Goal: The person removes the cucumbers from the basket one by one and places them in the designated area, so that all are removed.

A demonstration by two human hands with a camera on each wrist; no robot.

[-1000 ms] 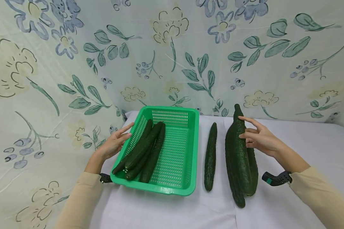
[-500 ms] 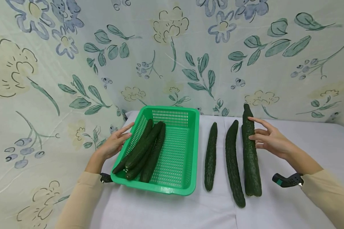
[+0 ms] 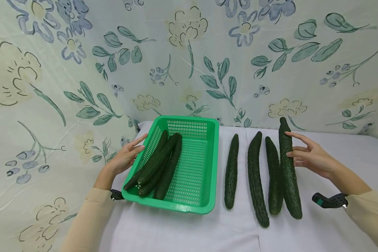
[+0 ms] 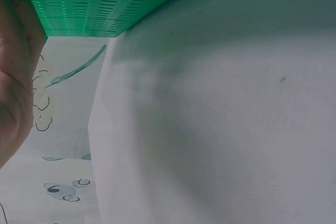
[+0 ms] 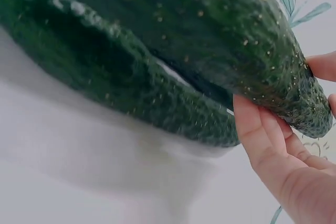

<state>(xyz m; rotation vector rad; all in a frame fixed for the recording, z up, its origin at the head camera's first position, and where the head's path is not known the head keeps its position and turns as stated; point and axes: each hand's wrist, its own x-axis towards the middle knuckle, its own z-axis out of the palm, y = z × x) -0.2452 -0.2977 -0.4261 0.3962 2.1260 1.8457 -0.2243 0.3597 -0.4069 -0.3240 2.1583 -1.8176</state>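
Note:
In the head view my right hand [image 3: 315,159] pinches the upper part of a long cucumber [image 3: 290,178] at the right end of a row. Seen from the right wrist, my thumb and fingers sit on both sides of this cucumber [image 5: 226,40] near its narrow end, and a neighbouring cucumber [image 5: 121,87] lies below it. That neighbour [image 3: 274,178] runs close along its left side in the head view. On the left, my left hand [image 3: 124,159] rests with extended fingers against the side of a green plastic basket [image 3: 215,164]. Several cucumbers [image 3: 159,159] lie in the basket's left half.
Between the basket and my right hand lie a slim cucumber [image 3: 231,175] and a longer curved cucumber [image 3: 257,182]. A white cloth [image 3: 189,231] covers the table. Behind it hangs a floral curtain [image 3: 163,52], which also runs along the left side.
My right hand has moved right with its cucumber, away from above the others. The curved cucumber and its neighbour now show separately in the row. My left hand and the basket stay put.

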